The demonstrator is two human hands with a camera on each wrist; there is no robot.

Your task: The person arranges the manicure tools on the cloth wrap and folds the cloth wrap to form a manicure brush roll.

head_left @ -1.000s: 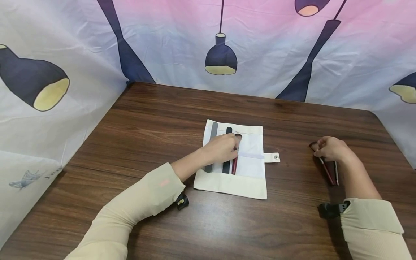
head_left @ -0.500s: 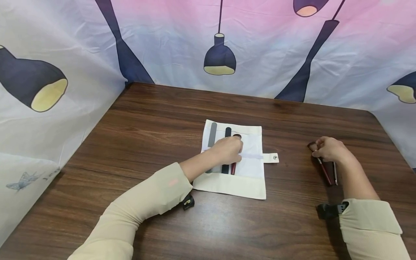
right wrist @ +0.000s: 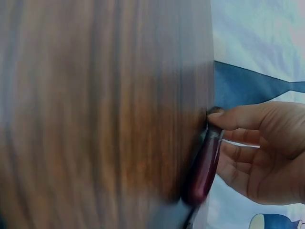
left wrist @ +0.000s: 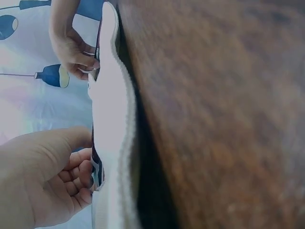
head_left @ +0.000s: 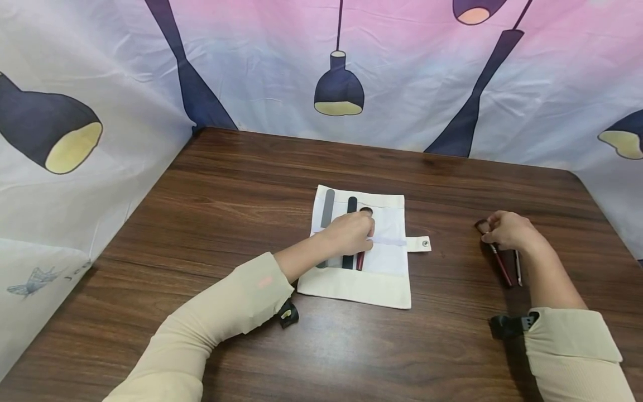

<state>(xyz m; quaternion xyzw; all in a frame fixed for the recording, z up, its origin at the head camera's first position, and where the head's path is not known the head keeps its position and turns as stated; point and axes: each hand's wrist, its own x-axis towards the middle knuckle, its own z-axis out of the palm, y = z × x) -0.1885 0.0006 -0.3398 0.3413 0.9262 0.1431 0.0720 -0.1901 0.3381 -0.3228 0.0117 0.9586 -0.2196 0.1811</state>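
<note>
A cream fabric roll pouch (head_left: 354,289) lies unfolded on the table, its snap tab (head_left: 419,244) pointing right. In it are a grey file-like strip (head_left: 328,207), a black strip (head_left: 352,205) and a makeup brush (head_left: 360,261) with a red handle. My left hand (head_left: 348,233) grips this brush around its middle, hiding part of it. Off to the right, my right hand (head_left: 512,230) pinches a second makeup brush (head_left: 502,269) near its dark bristles; its red handle shows large in the right wrist view. A thin slender tool (head_left: 518,269) lies beside that handle, partly behind the hand.
The dark wood table (head_left: 241,178) runs back to a hanging cloth (head_left: 271,72) printed with lamps. More cloth (head_left: 45,206) borders the table on the left. Dark wrist devices (head_left: 509,326) sit at both sleeves.
My left hand has shifted slightly right over the brush in the pouch and now covers more of it. My right hand and its brush stay about where they were.
</note>
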